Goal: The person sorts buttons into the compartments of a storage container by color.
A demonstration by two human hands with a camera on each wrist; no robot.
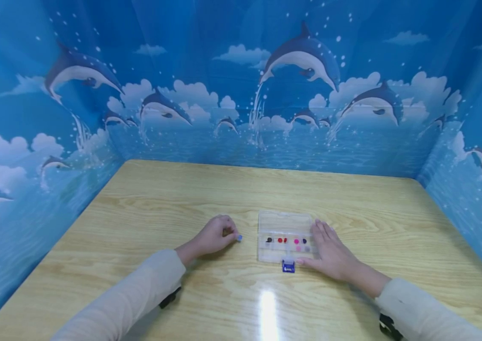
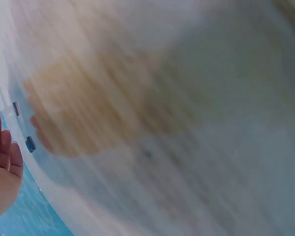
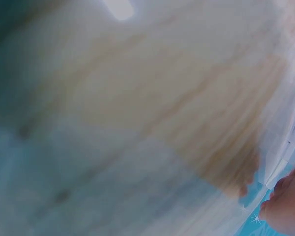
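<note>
A clear plastic compartment case [image 1: 263, 255] lies on the table with its lid [image 1: 285, 221] folded back. Small round pieces in red, black, pink and purple sit in its compartments. At the case's left, my left hand [image 1: 217, 235] pinches a tiny blue piece [image 1: 239, 238] between thumb and fingertips. My right hand [image 1: 335, 255] lies with fairly straight fingers along the right side of the case, its thumb reaching the front edge. By that thumb is a dark blue clasp-like piece [image 1: 288, 266] at the front of the case. The right wrist view shows only part of the right hand [image 3: 287, 204].
The wood-grain table [image 1: 172, 189] spreads around the case, with a bright light reflection near the front. Blue dolphin-print curtains [image 1: 241, 94] stand at the back and both sides. Dark straps [image 1: 170, 297] show under both light sleeves [image 1: 138, 284].
</note>
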